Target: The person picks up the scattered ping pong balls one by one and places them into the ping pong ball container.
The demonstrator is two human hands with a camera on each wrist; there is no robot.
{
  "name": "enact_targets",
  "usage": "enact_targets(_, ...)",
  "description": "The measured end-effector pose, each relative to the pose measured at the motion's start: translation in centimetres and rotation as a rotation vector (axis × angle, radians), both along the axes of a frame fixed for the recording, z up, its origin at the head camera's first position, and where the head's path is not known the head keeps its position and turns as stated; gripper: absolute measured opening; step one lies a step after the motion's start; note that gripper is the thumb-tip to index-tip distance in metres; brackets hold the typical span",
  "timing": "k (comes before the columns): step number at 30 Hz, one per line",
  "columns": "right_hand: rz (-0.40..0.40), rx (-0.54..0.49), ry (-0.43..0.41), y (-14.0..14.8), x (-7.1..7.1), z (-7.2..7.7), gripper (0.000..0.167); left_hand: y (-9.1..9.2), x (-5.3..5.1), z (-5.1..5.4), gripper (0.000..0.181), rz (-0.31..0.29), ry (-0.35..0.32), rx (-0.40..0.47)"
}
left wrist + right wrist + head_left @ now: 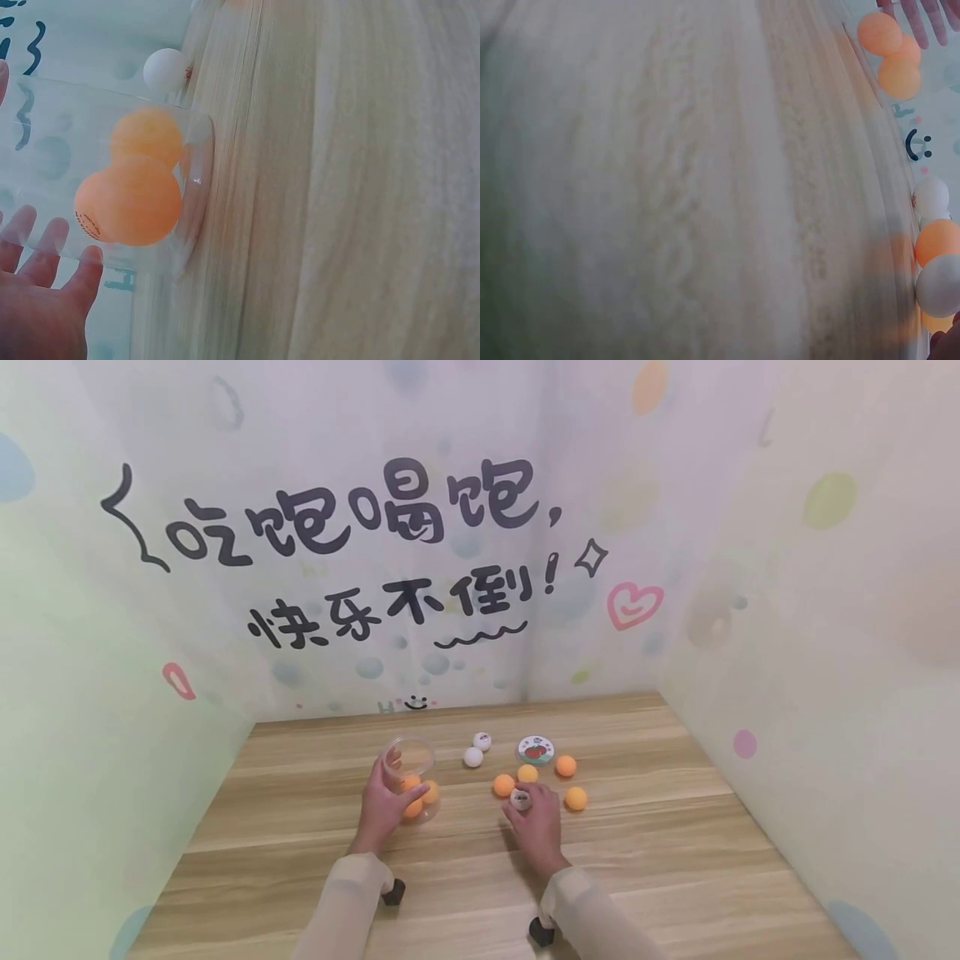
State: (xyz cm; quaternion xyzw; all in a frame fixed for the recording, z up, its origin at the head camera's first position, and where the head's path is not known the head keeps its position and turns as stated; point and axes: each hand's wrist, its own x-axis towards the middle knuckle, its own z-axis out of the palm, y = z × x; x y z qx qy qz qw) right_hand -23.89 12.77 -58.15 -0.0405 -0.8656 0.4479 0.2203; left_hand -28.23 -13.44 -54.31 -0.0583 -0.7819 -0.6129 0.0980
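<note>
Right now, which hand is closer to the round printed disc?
The right hand. It holds a white ball just on the person's side of the disc; the left hand is farther away, to the disc's left, around the clear tub.

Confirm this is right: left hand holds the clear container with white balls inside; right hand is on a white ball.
No: the balls inside the clear container are orange, as the head view shows. The left hand and right hand are as stated.
</note>
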Motion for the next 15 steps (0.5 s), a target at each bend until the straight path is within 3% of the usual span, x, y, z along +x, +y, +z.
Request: enact_targets(15,-0.007,0.043,-0.090,-0.06,-0.39,-0.23,0.040,0.18,-0.60,-0.23,0.091,0.010,0.014,0.000)
